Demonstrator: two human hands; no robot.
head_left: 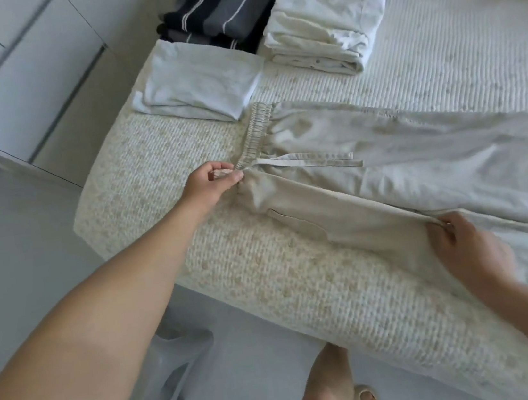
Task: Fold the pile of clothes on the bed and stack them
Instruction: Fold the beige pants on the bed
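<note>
Cream woven bedspread [300, 279] covers the bed, with beige drawstring trousers [402, 161] spread flat across it. Beyond them sit three folded piles: white linens [326, 20], a striped dark garment [221, 10], a pale grey top [203, 80]. Left hand [211, 183] pinches the waistband; right hand [467, 247] pinches the leg's near edge.

trousers [385, 163] on bed [302, 295], three folded stacks [200, 80] behind

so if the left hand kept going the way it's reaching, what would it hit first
Probably the trousers' elastic waistband, whose near corner the left hand already pinches; beyond that, likely the folded pale shirt, though depth is unclear.
</note>
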